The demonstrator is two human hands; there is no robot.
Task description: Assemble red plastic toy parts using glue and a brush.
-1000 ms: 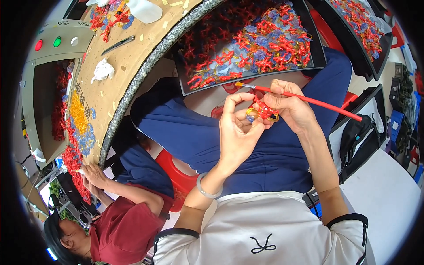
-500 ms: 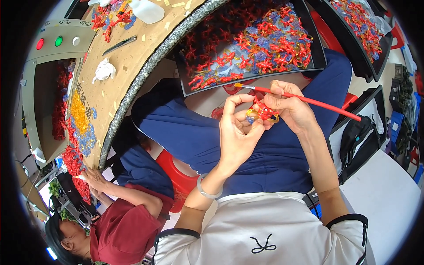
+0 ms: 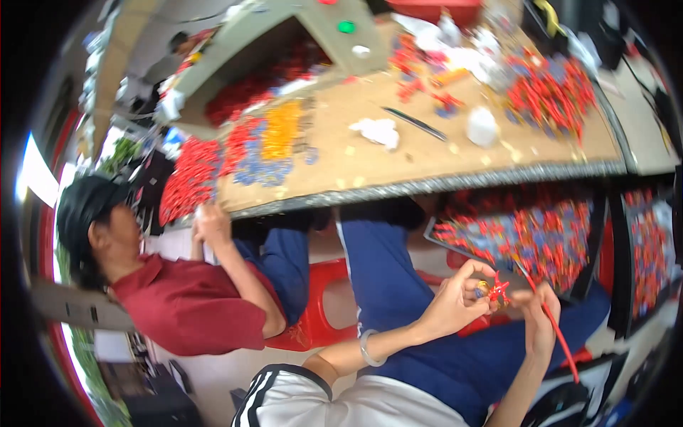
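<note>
My left hand (image 3: 459, 302) pinches a small red plastic figurine (image 3: 501, 290) with yellow and blue translucent bits. Just right of it, my right hand (image 3: 542, 320) is closed on a red-handled paintbrush (image 3: 558, 331), which slants from its tip at the upper left down to the lower right. Its fingertips are close to the figurine; blur hides whether they touch it. Both hands are above my lap. Beyond them, a dark tray (image 3: 427, 231) holds many more red, blue and yellow pieces.
On the left a co-worker in a dark red shirt (image 3: 192, 306) handles something at the table's edge. Red, blue and yellow piles, a dark pen-like tool (image 3: 414, 124), white crumpled tissue (image 3: 377, 132) and a white bottle (image 3: 482, 127) lie on the table (image 3: 334, 156). A second tray (image 3: 621, 270) stands right.
My view has swung left, bringing more of the table and co-worker into sight. My right fingers have come away from the figurine's side, still gripping the paintbrush. The figurine stays in my left hand.
</note>
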